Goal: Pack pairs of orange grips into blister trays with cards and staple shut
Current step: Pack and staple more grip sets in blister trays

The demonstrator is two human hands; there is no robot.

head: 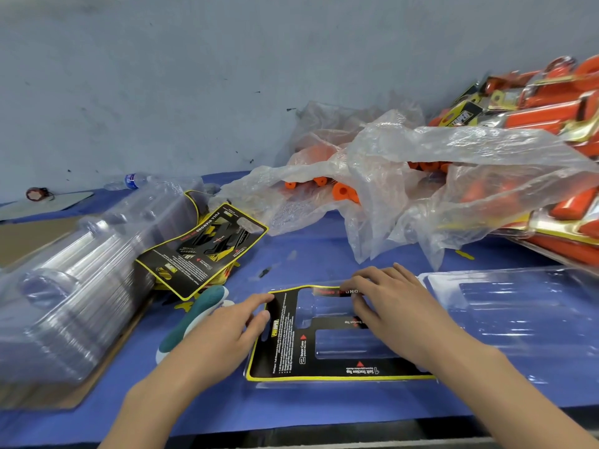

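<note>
A black card with a yellow border lies in a clear blister tray that is spread open on the blue table in front of me. My left hand touches the card's left edge with straight fingers. My right hand presses its fingertips on the card's far edge. Loose orange grips lie in a crumpled clear plastic bag behind the tray.
A tall stack of empty clear trays lies at the left. Beside it sits a pile of cards and a teal-and-white stapler. Packed blister packs are heaped at the right. A water bottle lies by the wall.
</note>
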